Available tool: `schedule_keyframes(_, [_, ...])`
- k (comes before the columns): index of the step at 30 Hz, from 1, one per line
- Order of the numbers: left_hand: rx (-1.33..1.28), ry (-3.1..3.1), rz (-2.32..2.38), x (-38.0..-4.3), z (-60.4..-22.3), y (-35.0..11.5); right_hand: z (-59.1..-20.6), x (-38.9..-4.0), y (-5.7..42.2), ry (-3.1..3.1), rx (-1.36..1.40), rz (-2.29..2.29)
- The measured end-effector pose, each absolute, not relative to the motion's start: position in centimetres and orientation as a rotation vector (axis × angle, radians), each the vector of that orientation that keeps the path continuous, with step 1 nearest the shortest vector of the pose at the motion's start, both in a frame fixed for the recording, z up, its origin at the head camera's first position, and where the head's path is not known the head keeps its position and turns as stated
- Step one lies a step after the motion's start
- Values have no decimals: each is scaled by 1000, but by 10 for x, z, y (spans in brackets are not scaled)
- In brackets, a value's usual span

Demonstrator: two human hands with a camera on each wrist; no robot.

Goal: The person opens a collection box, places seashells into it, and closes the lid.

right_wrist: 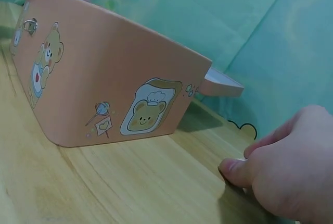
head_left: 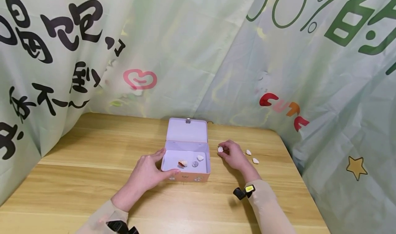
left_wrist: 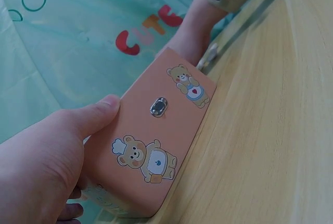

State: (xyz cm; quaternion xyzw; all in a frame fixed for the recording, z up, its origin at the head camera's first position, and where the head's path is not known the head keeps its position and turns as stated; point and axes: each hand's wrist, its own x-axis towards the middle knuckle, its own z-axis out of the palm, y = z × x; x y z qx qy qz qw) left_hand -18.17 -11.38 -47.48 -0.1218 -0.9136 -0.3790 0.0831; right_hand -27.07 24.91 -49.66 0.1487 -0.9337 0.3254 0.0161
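Note:
An orange tin box (head_left: 185, 177) with bear pictures and a lilac inside stands on the table, its lid (head_left: 187, 130) tipped back. My left hand (head_left: 147, 170) grips its near left corner, thumb over the front rim and fingers along the side; the left wrist view shows the thumb on the edge above the metal clasp (left_wrist: 158, 107). In the box lie a brown-and-white shell (head_left: 182, 163), a grey round shell-like piece (head_left: 195, 164) and a white shell (head_left: 200, 157). Right of the box, my right hand (head_left: 232, 155) pinches another white shell (head_left: 220, 149) between thumb and fingers.
Two white shells, one farther back (head_left: 248, 152) and one nearer (head_left: 255, 160), lie on the wooden table (head_left: 77, 179) beyond my right hand. A printed curtain (head_left: 185, 55) hangs close behind the table and along its sides.

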Motion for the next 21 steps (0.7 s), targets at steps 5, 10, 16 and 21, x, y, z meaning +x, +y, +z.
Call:
schedule_keyframes(5, [-363,-2719,-1136,-181,-475,-113,-497,-272,249,-2912,491,963])
schedule_keyframes(10, [-360,-2718,-1137,-181,-475,-113,-497,-271,250,-2927,508,917])
schedule_keyframes(16, [-358,-2717,-1130,-181,-475,-113,-491,-269,250,-2875,491,1017])
schedule_keyframes(21, [-349,-2726,-1132,-181,-474,-113,-478,-263,247,-2798,504,1155])
